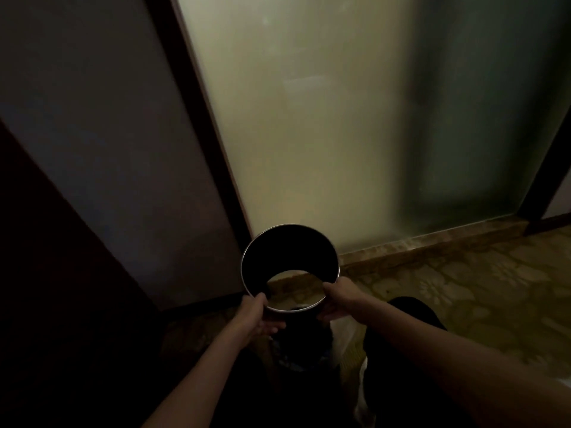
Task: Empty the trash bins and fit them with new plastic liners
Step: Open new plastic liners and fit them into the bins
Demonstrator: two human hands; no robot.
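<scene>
- The left hand point(258, 310) grips the near-left edge of a metal ring point(287, 251), fingers curled under its rim.
- The ring, open at both ends and dark inside, is held up in the air, tilted toward the camera. It looks like the collar that clamps a liner on a bin.
- The right hand point(336, 299) clamps the near-right edge, so the hands are apart with the ring between them.
- The bin point(296, 347) stands low and near, directly under the hands. It is too dark to tell what is inside.
- A pale plastic sheet point(344, 335), probably a liner, shows just right of the bin.

What could go wrong:
- The grip is only on the near edge. If either hand loosens, the far side could swing down and the ring could drop onto the bin or the hard floor.
- If the ring is set down crooked, it may jam or push the plastic into the bin unevenly.
- The light is poor, so a pinched or torn liner would be easy to miss.

Surface and room:
- Far left is a dark surface, then a grey panel point(108, 149) with a dark frame point(197, 118).
- In the middle and to the right stands a frosted glass wall point(309, 118) on a stone sill point(432, 245).
- On the right is a floor point(463, 288) patterned with pale flowers.
</scene>
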